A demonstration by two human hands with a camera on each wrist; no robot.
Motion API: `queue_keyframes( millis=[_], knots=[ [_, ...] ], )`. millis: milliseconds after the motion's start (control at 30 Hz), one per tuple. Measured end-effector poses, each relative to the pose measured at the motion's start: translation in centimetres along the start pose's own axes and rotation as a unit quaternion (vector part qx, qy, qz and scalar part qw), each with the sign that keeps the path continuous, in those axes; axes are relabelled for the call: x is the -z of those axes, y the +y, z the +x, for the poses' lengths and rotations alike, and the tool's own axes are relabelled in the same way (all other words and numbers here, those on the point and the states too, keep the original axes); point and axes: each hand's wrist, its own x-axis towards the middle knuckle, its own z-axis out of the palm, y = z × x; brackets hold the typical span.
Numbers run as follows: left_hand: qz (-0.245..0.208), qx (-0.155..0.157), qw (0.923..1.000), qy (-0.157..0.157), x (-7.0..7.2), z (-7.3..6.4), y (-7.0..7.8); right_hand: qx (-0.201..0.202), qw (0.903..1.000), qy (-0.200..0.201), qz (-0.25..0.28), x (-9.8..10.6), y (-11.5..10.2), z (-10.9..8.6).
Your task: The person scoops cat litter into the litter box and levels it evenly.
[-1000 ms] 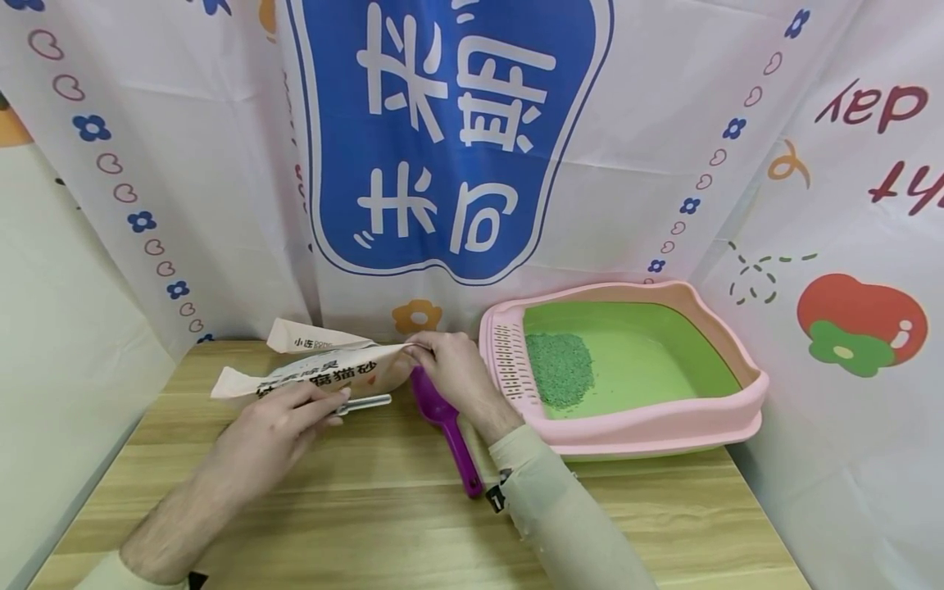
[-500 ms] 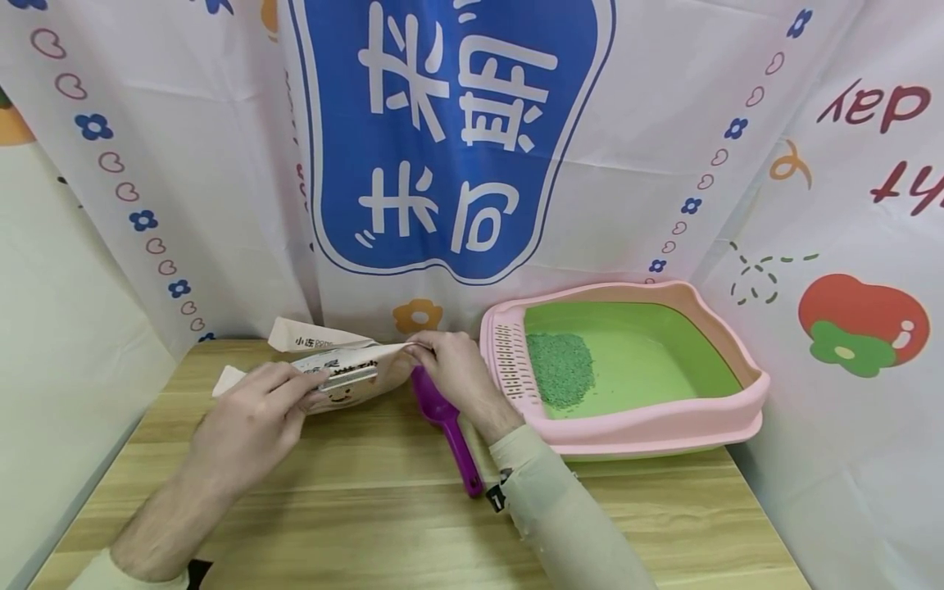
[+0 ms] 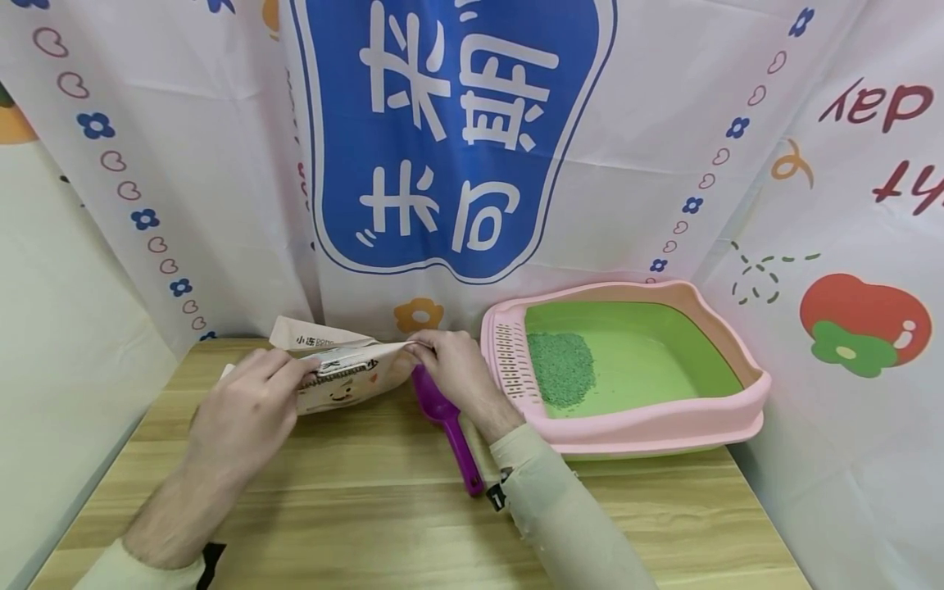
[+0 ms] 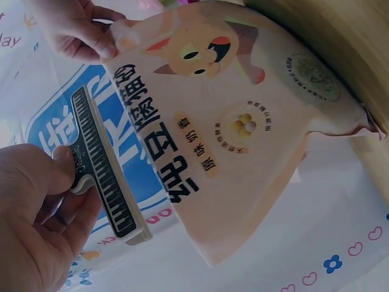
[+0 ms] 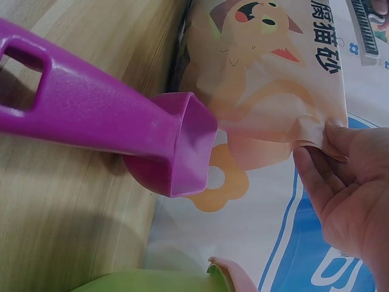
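Between the thumb and fingers of my left hand (image 3: 247, 410) is a long bag clip (image 4: 106, 164) with a dark, piano-key-like strip. In the left wrist view the clip lies alongside the top edge of a beige cat litter bag (image 4: 243, 146), with a narrow gap showing. The bag bears a cartoon cat and black lettering. At its right top corner, the thumb and fingers of my right hand (image 5: 358, 188) pinch the folded edge. A purple scoop (image 3: 453, 434) lies on the table just below the right hand, partly hidden by it in the head view.
Right of the scoop stands a pink and green litter box (image 3: 656, 438), with green litter granules (image 3: 564, 369) heaped at its left end. A printed curtain (image 3: 627, 205) hangs behind the wooden table (image 3: 383, 524).
My left hand has moved left and slightly up with the clip, bringing it from in front of the bag to its top edge. My right hand keeps its pinch on the corner.
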Motion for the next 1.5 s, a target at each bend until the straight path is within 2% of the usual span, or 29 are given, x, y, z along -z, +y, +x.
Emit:
queue_keyframes(
  millis=[333, 967, 1200, 1500],
  knots=[
    [0.018, -0.008, 0.9997, -0.017, -1.4, -0.1, -0.6, -0.002, 1.0000, -0.003, 0.005, -0.1, 0.1, 0.1],
    [0.035, 0.035, 0.9968, -0.062, -2.6, -1.1, -1.9, 0.007, 1.0000, 0.005, 0.002, -0.2, -0.1, 0.1],
    [0.040, 0.025, 0.9952, -0.086, -3.2, -1.5, -2.5, 0.015, 0.9999, 0.004, -0.001, -0.4, -0.3, 0.1],
    [0.036, 0.010, 0.9942, -0.101, -3.7, -1.9, -3.1, 0.021, 0.9998, 0.005, -0.006, -0.7, -0.2, 0.0]
  ],
)
